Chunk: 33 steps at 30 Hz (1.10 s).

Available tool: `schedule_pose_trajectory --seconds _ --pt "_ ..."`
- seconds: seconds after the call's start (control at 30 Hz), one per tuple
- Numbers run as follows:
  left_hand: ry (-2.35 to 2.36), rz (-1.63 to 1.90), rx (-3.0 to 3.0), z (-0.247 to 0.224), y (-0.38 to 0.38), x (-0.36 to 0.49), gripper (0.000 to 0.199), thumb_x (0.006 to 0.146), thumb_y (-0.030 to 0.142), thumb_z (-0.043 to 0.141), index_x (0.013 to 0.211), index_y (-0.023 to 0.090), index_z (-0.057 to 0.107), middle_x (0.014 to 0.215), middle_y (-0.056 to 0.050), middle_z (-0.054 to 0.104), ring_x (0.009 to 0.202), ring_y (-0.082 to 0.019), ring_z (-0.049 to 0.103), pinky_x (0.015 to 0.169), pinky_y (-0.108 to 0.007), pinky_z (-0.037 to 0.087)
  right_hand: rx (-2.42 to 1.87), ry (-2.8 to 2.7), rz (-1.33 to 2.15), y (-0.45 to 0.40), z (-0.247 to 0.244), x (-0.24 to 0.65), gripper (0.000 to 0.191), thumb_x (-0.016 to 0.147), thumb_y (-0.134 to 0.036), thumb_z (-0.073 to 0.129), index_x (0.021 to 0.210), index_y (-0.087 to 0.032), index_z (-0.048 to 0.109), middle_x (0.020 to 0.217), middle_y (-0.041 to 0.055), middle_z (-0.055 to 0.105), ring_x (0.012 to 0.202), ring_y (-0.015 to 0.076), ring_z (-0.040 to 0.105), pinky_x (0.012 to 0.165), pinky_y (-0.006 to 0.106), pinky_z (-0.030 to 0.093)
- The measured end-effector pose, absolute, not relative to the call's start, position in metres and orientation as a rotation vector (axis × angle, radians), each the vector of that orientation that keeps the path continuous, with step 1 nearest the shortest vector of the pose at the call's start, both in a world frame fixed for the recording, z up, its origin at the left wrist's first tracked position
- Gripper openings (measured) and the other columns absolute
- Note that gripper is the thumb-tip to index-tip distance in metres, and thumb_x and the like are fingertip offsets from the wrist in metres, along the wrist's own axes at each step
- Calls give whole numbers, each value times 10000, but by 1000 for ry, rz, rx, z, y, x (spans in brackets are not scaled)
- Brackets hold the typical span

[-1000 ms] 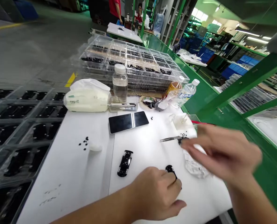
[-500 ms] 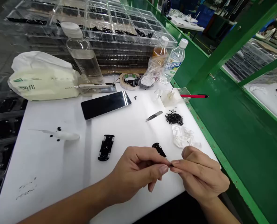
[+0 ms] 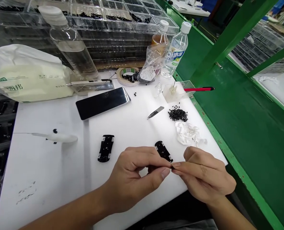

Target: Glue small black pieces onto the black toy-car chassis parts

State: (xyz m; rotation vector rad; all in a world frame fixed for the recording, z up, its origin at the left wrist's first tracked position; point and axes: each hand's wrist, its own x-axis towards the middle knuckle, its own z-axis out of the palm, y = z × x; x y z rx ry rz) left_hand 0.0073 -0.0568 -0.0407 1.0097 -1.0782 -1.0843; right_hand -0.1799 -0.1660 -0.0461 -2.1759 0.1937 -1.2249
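My left hand point(image 3: 134, 179) and my right hand point(image 3: 204, 175) meet fingertip to fingertip over the front of the white table. Between the pinched fingertips is a tiny dark piece point(image 3: 172, 166), mostly hidden by the fingers. Just behind the fingertips lies a black plate point(image 3: 163, 151) with its lower end near my hands. Another black plate point(image 3: 106, 148) lies flat to the left of my left hand. Behind my right hand are a crumpled white tissue point(image 3: 187, 133) and a pile of small black parts point(image 3: 177, 114).
A phone point(image 3: 103, 102), tweezers point(image 3: 155, 112), a tape roll point(image 3: 127, 76) and a white glue bottle point(image 3: 63, 138) lie on the table point(image 3: 46, 179). Bottles point(image 3: 175, 52), a tissue pack point(image 3: 32, 80) and stacked clear trays point(image 3: 113, 41) stand behind. A green frame point(image 3: 228, 108) runs along the right.
The view has shifted slightly, so most things on the table appear a little higher and further left. Both hands stay pinched together, and more of the black plate behind them shows.
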Motion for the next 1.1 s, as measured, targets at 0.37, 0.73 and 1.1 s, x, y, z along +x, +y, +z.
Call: schedule_pose_trajectory --seconds 0.37,0.73,1.1 --pt "-1051 -1039 1031 -42 -55 5 245 942 74 791 1057 270 883 778 21 731 689 -85 634 619 -184 507 -2154 130 -1203 -170 -47 -179 393 903 48 716 1249 -120 799 794 54 747 596 148 578 497 329 461" --pt "-961 -1216 1028 -39 -55 7 159 963 121 772 999 244 867 729 29 682 725 -97 641 683 -197 552 -2136 149 -1214 -168 -52 -178 331 919 24 714 1205 -119 802 793 46 723 614 142 591 498 324 490" --pt "-967 -1169 1022 -37 -57 5 289 879 54 816 1019 291 906 724 21 712 624 -69 594 574 -155 486 -2300 125 -1214 -171 -41 -188 320 883 43 790 1172 -92 813 710 16 655 604 144 581 458 326 451"
